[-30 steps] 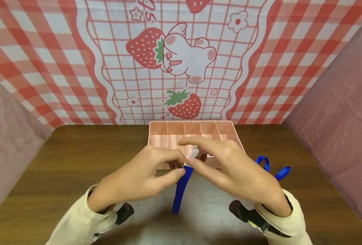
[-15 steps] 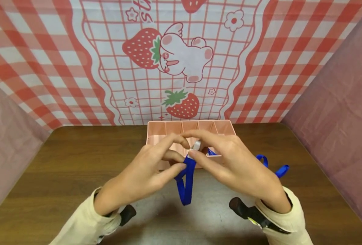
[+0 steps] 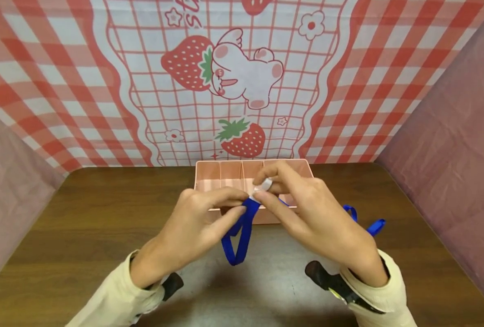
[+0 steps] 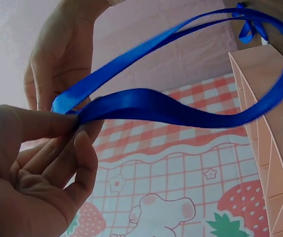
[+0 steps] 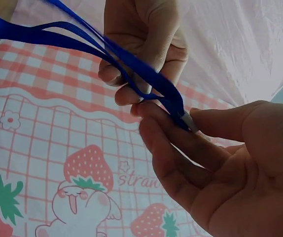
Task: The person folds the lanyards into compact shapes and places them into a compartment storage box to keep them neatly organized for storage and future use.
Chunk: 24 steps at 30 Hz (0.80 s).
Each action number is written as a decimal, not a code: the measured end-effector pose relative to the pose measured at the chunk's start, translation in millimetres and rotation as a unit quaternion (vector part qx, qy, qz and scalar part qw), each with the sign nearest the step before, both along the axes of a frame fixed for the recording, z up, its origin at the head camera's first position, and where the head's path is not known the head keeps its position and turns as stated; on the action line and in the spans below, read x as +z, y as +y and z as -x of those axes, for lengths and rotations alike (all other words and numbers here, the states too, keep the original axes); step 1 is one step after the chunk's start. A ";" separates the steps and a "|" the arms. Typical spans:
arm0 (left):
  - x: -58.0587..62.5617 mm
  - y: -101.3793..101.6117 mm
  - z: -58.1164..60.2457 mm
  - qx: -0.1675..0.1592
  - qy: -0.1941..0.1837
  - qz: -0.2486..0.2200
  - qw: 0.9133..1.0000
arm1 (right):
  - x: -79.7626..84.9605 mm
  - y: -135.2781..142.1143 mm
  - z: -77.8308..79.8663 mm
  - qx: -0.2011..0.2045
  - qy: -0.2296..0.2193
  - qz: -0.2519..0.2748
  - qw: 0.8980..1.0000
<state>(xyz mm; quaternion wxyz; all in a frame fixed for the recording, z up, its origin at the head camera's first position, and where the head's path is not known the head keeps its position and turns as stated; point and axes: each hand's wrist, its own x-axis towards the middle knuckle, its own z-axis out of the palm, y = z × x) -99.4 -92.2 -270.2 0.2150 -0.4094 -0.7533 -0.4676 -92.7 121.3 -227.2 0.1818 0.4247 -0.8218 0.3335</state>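
A looped blue ribbon (image 3: 242, 236) hangs between the two hands, above the table and in front of the pink box. My left hand (image 3: 201, 227) pinches the ribbon near its upper end between thumb and fingers; the left wrist view shows the blue ribbon (image 4: 146, 106) looping away from that pinch. My right hand (image 3: 311, 218) pinches a small whitish piece (image 3: 266, 184) at the ribbon's end. In the right wrist view the whitish piece (image 5: 187, 120) sits between thumb and fingers, mostly covered, and its exact kind is unclear.
A pink divided box (image 3: 209, 175) stands behind the hands against the patterned cloth (image 3: 152, 91); something blue shows in its right part. Another blue ribbon (image 3: 376, 227) lies on the table to the right, partly behind the right forearm. Pink cloth walls stand on both sides.
Both hands have risen slightly toward the box with the ribbon. The hanging ribbon has opened from a narrow strip into a loop. The right index finger has drawn back, bending more.
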 end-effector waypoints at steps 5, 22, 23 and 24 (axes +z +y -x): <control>-1.8 1.4 0.5 0.015 0.003 -0.007 1.000 | 0.6 -0.8 1.3 0.011 -0.002 -0.001 1.000; 1.9 3.8 -2.5 -0.067 -0.121 -0.023 0.990 | 4.5 0.5 2.2 0.015 0.041 0.016 0.999; 1.8 4.2 -2.4 -0.072 -0.123 -0.022 0.990 | 4.7 0.4 2.3 0.019 0.040 0.018 0.999; 1.4 4.6 -2.3 -0.073 -0.123 -0.019 0.989 | 4.8 0.1 2.4 0.024 0.037 0.020 0.999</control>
